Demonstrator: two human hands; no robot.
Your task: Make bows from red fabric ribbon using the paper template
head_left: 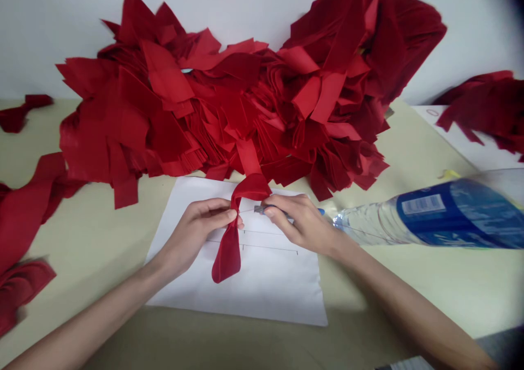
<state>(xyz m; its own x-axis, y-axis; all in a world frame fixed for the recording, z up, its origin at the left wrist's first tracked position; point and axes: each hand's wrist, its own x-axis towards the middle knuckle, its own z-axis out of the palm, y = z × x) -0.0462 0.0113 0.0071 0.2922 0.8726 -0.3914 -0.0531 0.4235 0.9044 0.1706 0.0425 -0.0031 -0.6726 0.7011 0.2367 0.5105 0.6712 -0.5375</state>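
Head view: the left hand [204, 222] pinches one red strip [227, 255], bent over on itself, above one lined sheet [245, 299] on the desk [470, 282]; the right hand [301, 222] is curled around one blue-ended tool [258, 209] at the strip's three o'clock. This step looks like bringing tool and strip together, so the next move probably calls for a steady left pinch. One bottle [462, 212] lies at the sheet's three o'clock; red pieces [229, 108] too many to count heap at its twelve.

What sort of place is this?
Probably a craft or hand-assembly workspace: a big heap of red strips, a line-marked paper sheet, and the left hand pinching a folded red strip.
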